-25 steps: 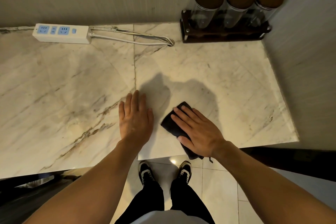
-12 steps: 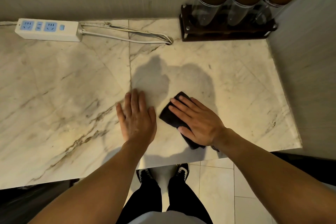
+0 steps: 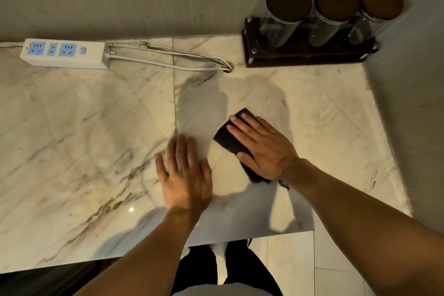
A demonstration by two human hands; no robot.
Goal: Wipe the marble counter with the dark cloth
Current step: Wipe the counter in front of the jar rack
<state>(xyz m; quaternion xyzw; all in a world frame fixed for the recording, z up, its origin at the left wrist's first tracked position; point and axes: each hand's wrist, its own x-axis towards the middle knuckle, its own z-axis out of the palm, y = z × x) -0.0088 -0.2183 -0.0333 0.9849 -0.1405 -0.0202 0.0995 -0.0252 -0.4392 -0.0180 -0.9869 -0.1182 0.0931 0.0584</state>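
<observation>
Step in hand: the wiping itself, judged from the right hand (image 3: 262,149) pressed flat on the dark cloth (image 3: 228,138) against the marble bench (image 3: 72,127).
Right hand state: fingers spread and laid flat, palm down on the cloth; it pins the cloth to the marble instead of gripping it in a fist.
Left hand state: the left hand (image 3: 185,175) lies open and flat on bare marble, holding nothing, likely as a brace.
Cloth position: folded small, mostly under the right hand; one corner pokes out beyond the fingertips toward the wall, an edge shows on the thumb side, and a bit trails by the wrist.
Cloth relative to left hand: just beside it, to its right, apart with a strip of bare marble between.
Place on bench: right-hand slab, just past the seam between slabs, nearer the front edge than the wall.
Next move calls for: steady downward pressure while sliding the cloth, so it does not bunch or slip out from under the palm.
Obstacles to mind: power strip (image 3: 64,54) and its cable (image 3: 168,65) along the wall at left; jar rack (image 3: 310,51) with three lidded glass jars in the back corner.
</observation>
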